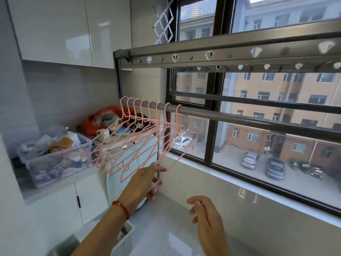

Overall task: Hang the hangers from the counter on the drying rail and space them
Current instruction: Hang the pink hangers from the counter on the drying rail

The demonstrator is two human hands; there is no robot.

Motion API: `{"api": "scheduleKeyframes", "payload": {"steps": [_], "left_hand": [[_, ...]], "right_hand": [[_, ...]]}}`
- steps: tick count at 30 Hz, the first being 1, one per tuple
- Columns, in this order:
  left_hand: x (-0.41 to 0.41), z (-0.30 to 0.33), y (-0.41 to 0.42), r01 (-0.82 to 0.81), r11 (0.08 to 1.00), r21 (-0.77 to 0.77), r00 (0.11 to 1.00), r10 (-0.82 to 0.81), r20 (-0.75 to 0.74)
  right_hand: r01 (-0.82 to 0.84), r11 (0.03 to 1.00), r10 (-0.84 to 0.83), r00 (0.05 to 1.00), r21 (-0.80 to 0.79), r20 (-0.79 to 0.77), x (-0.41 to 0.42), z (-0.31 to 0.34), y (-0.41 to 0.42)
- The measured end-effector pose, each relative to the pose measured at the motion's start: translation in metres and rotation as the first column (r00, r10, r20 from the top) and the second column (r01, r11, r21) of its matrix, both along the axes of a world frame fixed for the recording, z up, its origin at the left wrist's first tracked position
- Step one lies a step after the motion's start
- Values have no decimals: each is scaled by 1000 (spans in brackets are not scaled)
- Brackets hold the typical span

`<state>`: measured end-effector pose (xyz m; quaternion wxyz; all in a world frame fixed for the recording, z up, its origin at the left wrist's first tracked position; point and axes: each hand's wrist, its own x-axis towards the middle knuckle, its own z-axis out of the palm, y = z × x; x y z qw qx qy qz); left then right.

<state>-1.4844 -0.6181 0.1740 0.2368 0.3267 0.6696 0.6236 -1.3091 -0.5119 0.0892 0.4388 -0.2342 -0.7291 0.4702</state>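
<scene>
All 8 thin pink wire hangers [147, 137] are hanging bunched at the grey metal drying rail's [239, 118] left end, the left hand [145, 180] is pinching the nearest one's lower corner, the right hand [206, 213] is hovering loosely curled and empty, so spacing looks underway, likely calling for sliding hooks rightward.

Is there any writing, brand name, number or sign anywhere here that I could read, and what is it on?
No text can be read in this view.
Small box behind the pink hangers: it may be printed, but it is too blurred to read.
Clear storage bin holding odds and ends: no legible label.
Parked cars outside the window: plates too small to read.
Drying rail and the rack above it: no markings visible.
</scene>
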Motion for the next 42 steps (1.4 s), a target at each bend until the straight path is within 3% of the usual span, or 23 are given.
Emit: {"api": "scheduleKeyframes", "payload": {"steps": [19, 24, 27, 29, 33, 42], "left_hand": [[-8, -5, 7, -48, 994, -95, 999, 47, -6], [-1, -24, -11, -54, 987, -154, 995, 41, -88], [11, -55, -28, -71, 979, -193, 997, 73, 3], [25, -82, -35, -15, 962, -271, 994, 43, 96], [52, -123, -28, 138, 916, -376, 990, -112, 89], [190, -107, 15, 238, 959, -156, 952, -262, -158]], "right_hand": [[13, 999, -12, 999, -34, 29, 2, -3, -5], [20, 999, -18, 999, -44, 48, 6, -4, -9], [37, 997, -33, 997, -64, 74, 15, -6, -14], [55, 995, -47, 994, -79, 101, 25, -11, -17], [114, 985, -100, 989, -127, 110, 55, -20, -24], [236, 941, -243, 970, -241, 1, 166, -34, -27]]}}
